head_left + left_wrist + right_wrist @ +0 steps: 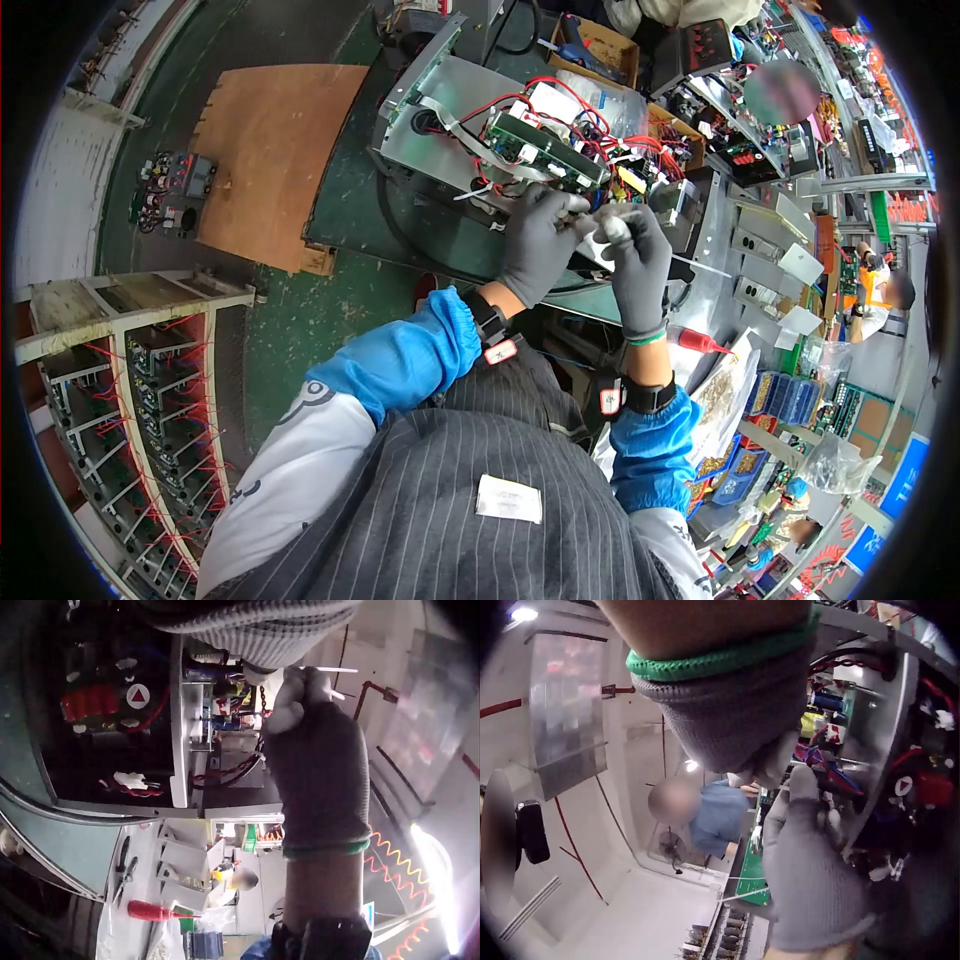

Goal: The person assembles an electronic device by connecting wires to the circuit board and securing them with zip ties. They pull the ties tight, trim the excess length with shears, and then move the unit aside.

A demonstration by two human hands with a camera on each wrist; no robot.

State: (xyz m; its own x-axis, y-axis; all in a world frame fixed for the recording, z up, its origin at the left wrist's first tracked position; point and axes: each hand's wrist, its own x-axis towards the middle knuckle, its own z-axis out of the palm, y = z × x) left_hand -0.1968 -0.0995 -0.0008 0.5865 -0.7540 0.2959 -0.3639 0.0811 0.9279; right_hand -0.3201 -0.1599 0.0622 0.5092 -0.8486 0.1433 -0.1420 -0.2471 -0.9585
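Observation:
Both hands wear grey gloves with pale fingertips and work close together at the near edge of an opened electronic unit (440,160). My right hand (640,265) pinches a thin white cable tie (702,266), whose tail sticks out past the fingers to the right. Beside it, my left hand (540,245) has curled fingers with the tips at a bundle of red and blue wires (832,774), partly hidden by the glove. A green circuit board (545,150) and red wires (640,150) lie just beyond the fingers. Another white tie (473,192) pokes out at the unit's front.
A red-handled screwdriver (700,341) lies right of the right wrist. Blue parts bins (785,398) stand farther right. A black cable (390,215) curves along the bench's near side. At left are a wooden board (280,150) and a rack of circuit boards (130,345).

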